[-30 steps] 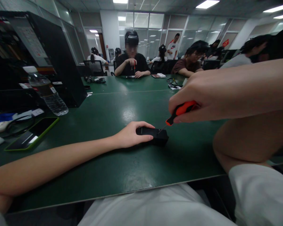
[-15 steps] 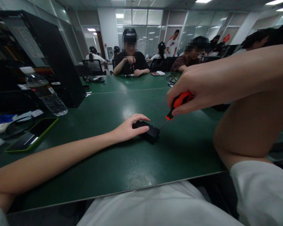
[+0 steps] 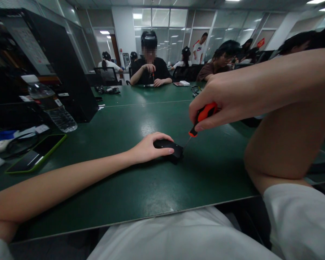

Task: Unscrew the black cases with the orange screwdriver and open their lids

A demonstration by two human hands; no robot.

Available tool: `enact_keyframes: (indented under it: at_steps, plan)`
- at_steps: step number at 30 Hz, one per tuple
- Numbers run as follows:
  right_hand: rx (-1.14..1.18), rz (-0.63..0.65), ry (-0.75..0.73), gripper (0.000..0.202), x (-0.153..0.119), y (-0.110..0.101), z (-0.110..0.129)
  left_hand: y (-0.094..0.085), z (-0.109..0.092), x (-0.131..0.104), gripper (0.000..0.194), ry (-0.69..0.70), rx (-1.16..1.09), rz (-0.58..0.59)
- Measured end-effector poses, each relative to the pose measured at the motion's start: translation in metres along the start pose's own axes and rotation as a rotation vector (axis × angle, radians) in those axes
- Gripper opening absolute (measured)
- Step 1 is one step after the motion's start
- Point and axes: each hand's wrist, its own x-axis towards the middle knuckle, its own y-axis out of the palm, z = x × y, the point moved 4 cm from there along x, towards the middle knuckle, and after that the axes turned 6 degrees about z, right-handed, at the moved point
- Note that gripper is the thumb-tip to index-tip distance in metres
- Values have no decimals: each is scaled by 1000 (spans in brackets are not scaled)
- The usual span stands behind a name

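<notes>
A small black box-shaped device (image 3: 168, 146) rests on the green table (image 3: 141, 195), its kind not clear from here. My left hand (image 3: 151, 146) grips it from the left, thumb along the near side and fingers over the far side. In my right hand (image 3: 215, 99) is a screwdriver (image 3: 206, 112) with a red and black handle, closed in thumb and fingers. Its thin shaft slants down to the left and reaches the right end of the black device. Whether the tip sits in a screw is too small to tell.
To the left lie a phone in a green case (image 3: 38, 153) and a leaning plastic water bottle (image 3: 52, 104) beside a black cabinet (image 3: 70, 68). Cables (image 3: 108, 89) lie at the far side. Across the table a person in black (image 3: 150, 70) works with both hands.
The black device has tilted slightly under my left hand, whose thumb now lies further along it. My right hand with the screwdriver has shifted a little left and up.
</notes>
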Motion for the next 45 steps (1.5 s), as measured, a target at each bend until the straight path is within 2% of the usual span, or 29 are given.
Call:
enact_keyframes:
  at_steps: [2, 3, 6, 11, 18, 25, 29, 38, 45]
  plan:
    - [-158, 214, -88, 40, -3, 6, 13, 0, 0, -1, 38, -5, -8, -1]
    - [-214, 264, -106, 42, -4, 7, 16, 0, 0, -1, 38, -2, -9, 2]
    - [-231, 228, -104, 44, -2, 6, 11, -2, 1, 0, 35, 15, -16, 25]
    - [-167, 262, -101, 45, 6, 9, -3, -4, 1, -1, 35, 29, -24, 71]
    - [-206, 225, -136, 53, 12, 7, 4, -4, 0, -2, 36, 13, -30, 62]
    - [-167, 272, -124, 43, 14, 4, 8, -3, -1, -2, 38, 21, -23, 65]
    - [-145, 304, -153, 47, 17, 3, 5, -3, -1, -1, 37, 26, -23, 66]
    - [-161, 414, -238, 40, 28, 6, 1, -3, 0, -2, 36, 34, 5, 63]
    - [-253, 370, -226, 49, 19, 9, 8, -2, 3, -2, 32, 98, 41, 29]
